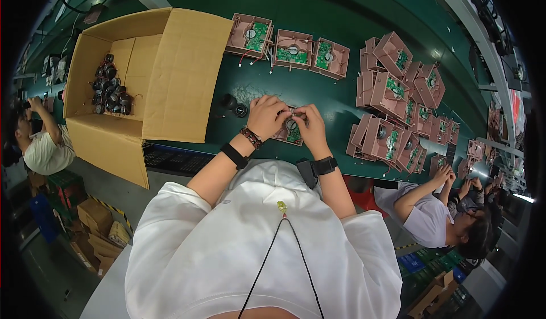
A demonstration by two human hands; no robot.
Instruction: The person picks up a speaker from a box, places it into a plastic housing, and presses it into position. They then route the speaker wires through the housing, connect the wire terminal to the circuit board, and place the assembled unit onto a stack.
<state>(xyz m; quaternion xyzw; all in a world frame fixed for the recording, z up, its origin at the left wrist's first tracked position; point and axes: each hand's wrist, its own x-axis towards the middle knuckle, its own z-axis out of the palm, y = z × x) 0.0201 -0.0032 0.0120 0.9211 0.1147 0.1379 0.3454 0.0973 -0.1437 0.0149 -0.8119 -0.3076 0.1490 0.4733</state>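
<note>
A dusty-pink housing [294, 135] with a green circuit board is lying on the bench [335, 100] close to its front edge, directly before the person's white shirt [261, 233]. The left hand [268, 117] is covering the housing's left part, its fingers curling in toward the far side. The right hand [311, 126] is reaching over from the right, and the fingertips of both are nearly meeting above the housing. I cannot tell whether either hand is clamping on anything, since the fingers are hiding the contact.

Just beside the left hand, two black round parts [240, 110] are sitting on the bench, crowding that side. Past them, a large cardboard carton [116, 124] is taking up the left; its flap is spreading over the bench and another flap is hanging past the front edge. Inside, a heap of black round parts with wires [111, 91] is resting well clear of the carton's right wall.

Beyond the hands, a bare green strip is separating them from a row of three housings [293, 50], the leftmost nearly meeting the carton flap. To the right, a clear patch is leaving room before the piled housings [392, 94], whose nearest ones are standing near the front edge. Farther right, a co-worker [424, 219] is working along the same bench.
</note>
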